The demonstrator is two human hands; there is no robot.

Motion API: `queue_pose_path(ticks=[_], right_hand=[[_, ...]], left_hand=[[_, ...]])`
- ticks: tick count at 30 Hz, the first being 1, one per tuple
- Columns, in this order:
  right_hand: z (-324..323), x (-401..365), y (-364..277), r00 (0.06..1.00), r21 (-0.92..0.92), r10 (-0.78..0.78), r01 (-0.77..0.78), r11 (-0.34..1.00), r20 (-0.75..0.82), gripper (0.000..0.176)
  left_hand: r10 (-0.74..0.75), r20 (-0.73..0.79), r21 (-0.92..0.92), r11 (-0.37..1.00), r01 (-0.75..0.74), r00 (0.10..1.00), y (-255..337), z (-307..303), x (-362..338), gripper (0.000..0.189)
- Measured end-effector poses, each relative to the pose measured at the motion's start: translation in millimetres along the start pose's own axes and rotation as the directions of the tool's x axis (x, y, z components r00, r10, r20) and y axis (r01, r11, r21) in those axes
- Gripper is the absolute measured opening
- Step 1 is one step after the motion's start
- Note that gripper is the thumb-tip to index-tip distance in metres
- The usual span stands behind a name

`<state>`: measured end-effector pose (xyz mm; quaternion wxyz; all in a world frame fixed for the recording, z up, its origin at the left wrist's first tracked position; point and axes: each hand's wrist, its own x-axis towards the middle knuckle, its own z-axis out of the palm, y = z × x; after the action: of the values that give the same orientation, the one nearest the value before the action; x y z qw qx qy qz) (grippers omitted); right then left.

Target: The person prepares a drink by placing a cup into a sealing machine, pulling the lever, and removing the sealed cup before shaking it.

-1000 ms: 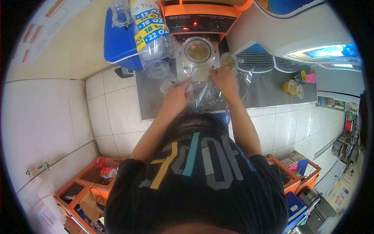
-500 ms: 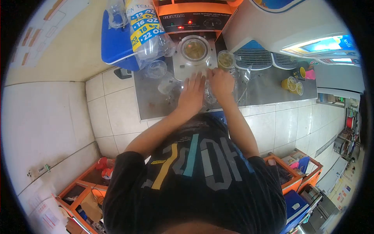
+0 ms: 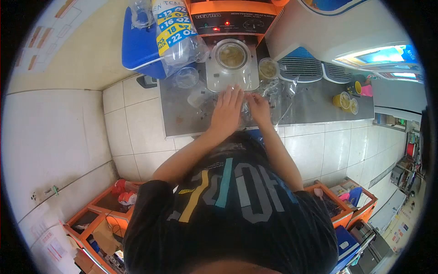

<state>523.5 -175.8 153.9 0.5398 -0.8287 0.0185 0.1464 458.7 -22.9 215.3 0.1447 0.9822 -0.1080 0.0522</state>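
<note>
My left hand lies flat, fingers stretched out, on clear plastic film at the front of a cup sealing machine. Beside it, my right hand has its fingers curled in, pinching at the film. A filled plastic cup sits in the round holder of the machine's metal tray, just beyond my fingers. Another filled cup stands right of the tray. Red lights glow on the machine's panel.
An empty clear cup and another clear plastic cup are on the left of the grey table. A bag of cups leans by a blue container. Filled yellow cups stand far right, near a large white dispenser.
My right hand has drawn back toward me from the tray's front edge, its fingers still bent. My left hand stays flat in nearly the same place. The view has shifted slightly.
</note>
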Motion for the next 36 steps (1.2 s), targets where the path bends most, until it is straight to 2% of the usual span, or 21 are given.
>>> queue_pose_path(ticks=[2, 5, 8, 11, 12, 14, 17, 20, 23, 24, 26, 27, 28, 29, 32, 36], right_hand=[[-1, 0, 1, 1.000, 0.041, -0.023, 0.023, 0.999, -0.001, 0.035], [-7, -1, -1, 0.999, 0.034, -0.030, 0.030, 0.999, 0.011, 0.035], [-9, 2, 3, 0.991, -0.076, -0.134, 0.132, 0.988, -0.025, 0.034], [-10, 3, -1, 0.997, 0.031, 0.033, -0.035, 0.999, 0.070, 0.031], [-10, 3, -4, 0.991, 0.136, 0.087, -0.100, 0.986, 0.102, 0.031], [-10, -4, -30, 0.966, 0.330, 0.185, -0.237, 0.914, 0.179, 0.030], [0, -1, -15, 0.946, 0.538, 0.209, -0.314, 0.782, 0.247, 0.027], [13, -4, -6, 0.956, 0.698, 0.221, -0.290, 0.655, 0.190, 0.026], [19, -8, -6, 0.972, 0.774, 0.194, -0.225, 0.592, 0.135, 0.026], [18, -8, -7, 0.974, 0.764, 0.188, -0.215, 0.608, 0.125, 0.025], [19, -9, -12, 0.979, 0.746, 0.173, -0.194, 0.637, 0.107, 0.024], [19, -9, -13, 0.984, 0.727, 0.152, -0.170, 0.665, 0.091, 0.024], [20, -9, -13, 0.989, 0.707, 0.129, -0.145, 0.692, 0.076, 0.024], [20, -8, -13, 0.993, 0.685, 0.104, -0.118, 0.719, 0.061, 0.024], [23, -3, 0, 1.000, 0.646, 0.015, -0.001, 0.763, -0.017, 0.020], [19, 8, 18, 0.994, 0.528, -0.097, 0.104, 0.843, -0.041, 0.015]], left_hand=[[-0.038, 0.081, -0.063, 0.997, 0.043, 0.996, 5, -14, 6, 0.080], [-0.020, 0.019, -0.093, 0.995, 0.022, 1.000, -1, -6, 12, 0.080], [0.018, 0.051, -0.065, 0.998, -0.015, 0.999, -6, -1, 10, 0.081], [0.048, 0.020, -0.042, 0.998, -0.047, 0.999, -9, 4, 6, 0.084], [0.045, -0.003, -0.040, 0.998, -0.045, 0.999, -11, 6, 5, 0.081], [0.041, -0.046, -0.040, 0.998, -0.042, 0.998, -11, 11, 1, 0.074], [0.045, -0.069, -0.037, 0.998, -0.048, 0.997, -13, 15, -2, 0.073], [0.033, -0.058, -0.072, 0.997, -0.037, 0.998, -8, 11, -9, 0.068], [0.023, -0.101, -0.206, 0.978, -0.043, 0.995, -10, 4, -17, 0.068], [-0.067, -0.081, -0.376, 0.926, 0.032, 0.995, -14, 6, -19, 0.064], [-0.228, 0.007, -0.666, 0.725, 0.174, 0.974, -25, 17, -24, 0.055], [-0.381, 0.159, -0.869, 0.384, 0.313, 0.911, -30, 29, -24, 0.052], [-0.456, 0.350, -0.924, -0.027, 0.381, 0.818, -34, 36, -20, 0.048], [-0.439, 0.548, -0.823, -0.434, 0.365, 0.713, -37, 43, -18, 0.044], [-0.588, 0.488, -0.839, -0.519, 0.162, 0.645, -35, 52, -10, 0.037], [-0.606, 0.371, -0.924, -0.164, 0.346, 0.704, -55, 62, -17, 0.024]])
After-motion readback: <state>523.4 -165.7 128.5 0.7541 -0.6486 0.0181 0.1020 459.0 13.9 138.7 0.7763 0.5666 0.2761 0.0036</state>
